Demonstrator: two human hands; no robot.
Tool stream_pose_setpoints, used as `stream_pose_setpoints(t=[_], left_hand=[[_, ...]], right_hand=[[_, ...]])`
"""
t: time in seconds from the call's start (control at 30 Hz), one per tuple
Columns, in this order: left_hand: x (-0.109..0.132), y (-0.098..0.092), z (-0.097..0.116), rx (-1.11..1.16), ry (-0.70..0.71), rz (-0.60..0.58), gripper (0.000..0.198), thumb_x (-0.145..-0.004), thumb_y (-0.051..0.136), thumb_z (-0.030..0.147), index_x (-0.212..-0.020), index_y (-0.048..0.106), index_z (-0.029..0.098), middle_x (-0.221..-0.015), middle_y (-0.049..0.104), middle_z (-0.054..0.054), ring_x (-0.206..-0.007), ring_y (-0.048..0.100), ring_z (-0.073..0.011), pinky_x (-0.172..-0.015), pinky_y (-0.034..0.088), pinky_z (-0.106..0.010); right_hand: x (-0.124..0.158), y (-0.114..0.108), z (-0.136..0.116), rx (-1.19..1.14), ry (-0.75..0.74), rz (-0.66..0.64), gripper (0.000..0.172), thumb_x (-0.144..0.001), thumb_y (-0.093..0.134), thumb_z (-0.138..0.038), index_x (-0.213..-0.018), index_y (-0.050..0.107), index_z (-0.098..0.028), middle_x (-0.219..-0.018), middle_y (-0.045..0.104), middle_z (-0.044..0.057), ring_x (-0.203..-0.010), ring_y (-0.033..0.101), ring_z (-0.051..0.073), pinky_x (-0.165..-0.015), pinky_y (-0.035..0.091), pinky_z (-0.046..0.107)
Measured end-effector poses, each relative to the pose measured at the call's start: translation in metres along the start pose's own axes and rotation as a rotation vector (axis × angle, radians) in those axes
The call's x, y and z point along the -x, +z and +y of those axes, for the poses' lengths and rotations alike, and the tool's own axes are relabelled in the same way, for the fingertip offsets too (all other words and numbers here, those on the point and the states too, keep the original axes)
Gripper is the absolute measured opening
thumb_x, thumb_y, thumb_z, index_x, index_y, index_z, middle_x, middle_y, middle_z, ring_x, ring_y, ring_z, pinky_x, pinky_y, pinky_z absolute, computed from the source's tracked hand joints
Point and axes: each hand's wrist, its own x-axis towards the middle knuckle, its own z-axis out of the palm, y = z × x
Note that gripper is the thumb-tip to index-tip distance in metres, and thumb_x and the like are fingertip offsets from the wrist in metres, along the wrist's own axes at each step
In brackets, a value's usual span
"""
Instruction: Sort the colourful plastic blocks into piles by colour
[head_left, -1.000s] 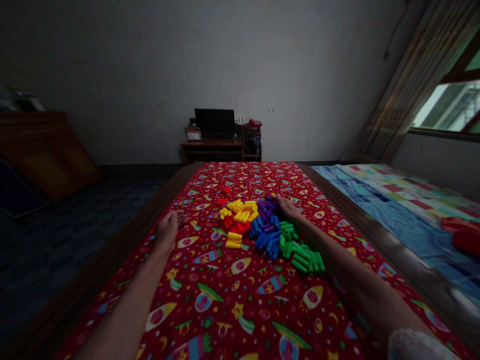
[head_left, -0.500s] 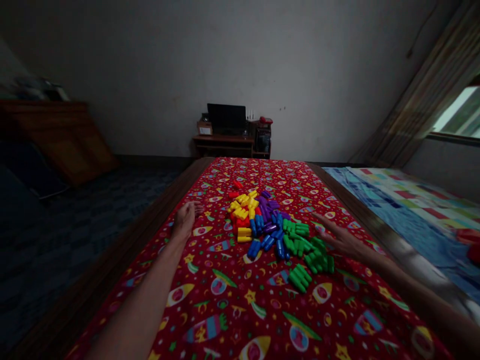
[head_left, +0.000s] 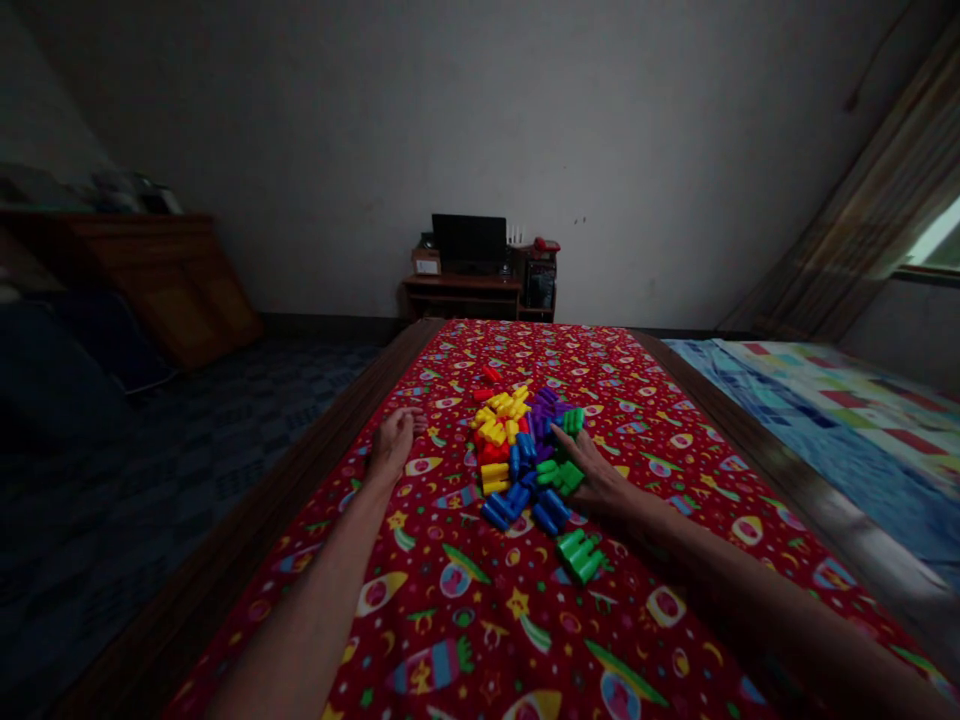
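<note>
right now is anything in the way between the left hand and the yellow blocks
Nothing visible is: only the red printed cloth lies between the left hand and the yellow blocks. The right hand is across the pile, by the green blocks.

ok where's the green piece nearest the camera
In the head view, the nearest green piece lies on the red cloth right of centre, below the blue pieces and nearer the camera than the right hand.

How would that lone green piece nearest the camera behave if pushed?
The green piece looks shiny, so probably stiff, smooth plastic. Its rounded ridges sit side by side: likely to slide, not roll. Low on the red cloth, it seems unlikely to tip.
</note>
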Motion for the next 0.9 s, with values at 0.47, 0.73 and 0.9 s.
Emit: stream_pose_setpoints(t=[0.47, 0.73, 0.9], left_hand=[[-0.003, -0.004, -0.007, -0.037, 0.026, -0.035, 0.019, -0.075, 0.046, 0.028, -0.081, 0.061, 0.018, -0.072, 0.067, -0.003, -0.066, 0.066, -0.0189, -0.069, 0.054, -0.033], [-0.004, -0.003, -0.013, -0.098, 0.051, -0.030, 0.021, -0.076, 0.046, 0.030, -0.081, 0.062, 0.019, -0.076, 0.069, -0.004, -0.070, 0.067, -0.0202, -0.068, 0.053, -0.031], [-0.004, -0.005, -0.012, -0.109, 0.040, -0.019, 0.022, -0.075, 0.048, 0.032, -0.083, 0.064, 0.019, -0.074, 0.069, -0.004, -0.068, 0.066, -0.0198, -0.065, 0.053, -0.031]], right_hand=[[-0.039, -0.036, -0.074, -0.112, -0.209, -0.131, 0.066, -0.089, 0.054, -0.046, -0.148, 0.031, -0.033, -0.158, 0.021, 0.007, -0.141, 0.029, 0.032, -0.108, 0.037, 0.052], [0.043, -0.026, -0.067, 0.150, -0.363, -0.273, 0.068, -0.086, 0.059, -0.047, -0.148, 0.032, -0.035, -0.159, 0.012, 0.009, -0.145, 0.009, 0.034, -0.112, 0.026, 0.059], [-0.052, 0.013, -0.054, 0.252, -0.446, -0.104, 0.063, -0.087, 0.058, -0.046, -0.143, 0.042, -0.024, -0.157, 0.021, 0.017, -0.145, 0.013, 0.036, -0.111, 0.017, 0.064]])
